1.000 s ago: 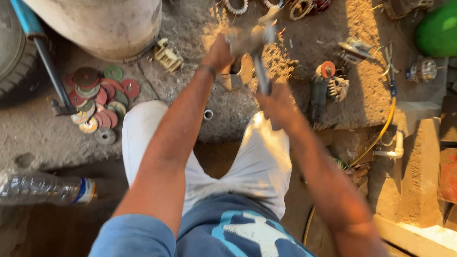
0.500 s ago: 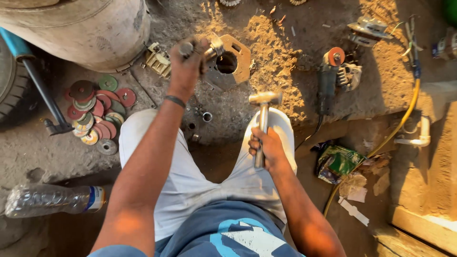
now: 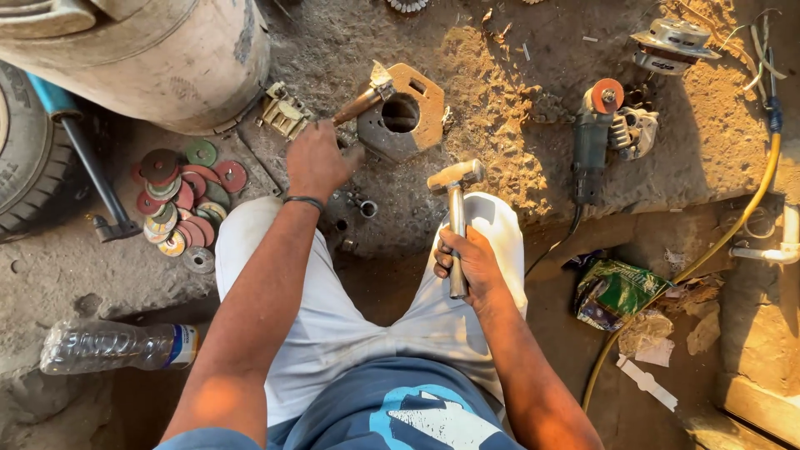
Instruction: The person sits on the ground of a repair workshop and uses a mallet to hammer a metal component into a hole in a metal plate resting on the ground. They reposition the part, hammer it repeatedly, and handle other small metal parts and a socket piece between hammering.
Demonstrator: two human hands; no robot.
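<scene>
The left hand (image 3: 315, 160) is closed around the lower end of a chisel-like metal tool (image 3: 360, 100), which slants up and away from the hand so that its tip rests against the near-left edge of an octagonal metal plate (image 3: 410, 117) lying on the dusty floor (image 3: 350, 42); the plate has a round hole in its middle and sits just beyond the hand's fingers. A dark band circles the wrist below that hand. The right hand (image 3: 468, 265) is wrapped tight around the handle of a hammer (image 3: 455, 193), gripping it near the lower end, with the shaft standing almost straight up from the fist and the head just short of the plate, not touching it. Both hands work above the person's knees in light trousers (image 3: 275, 267). To the left of the left hand lies a heap of coloured grinding discs (image 3: 179, 208), and just beside its knuckles a small brass-coloured part (image 3: 285, 112). Beyond that hand stands a large pale drum (image 3: 150, 58). Well to the right of the right hand an angle grinder (image 3: 593, 137) lies on the floor, and a yellow hose (image 3: 725, 242) curves farther right. A clear plastic bottle (image 3: 117, 346) lies near the left elbow.
</scene>
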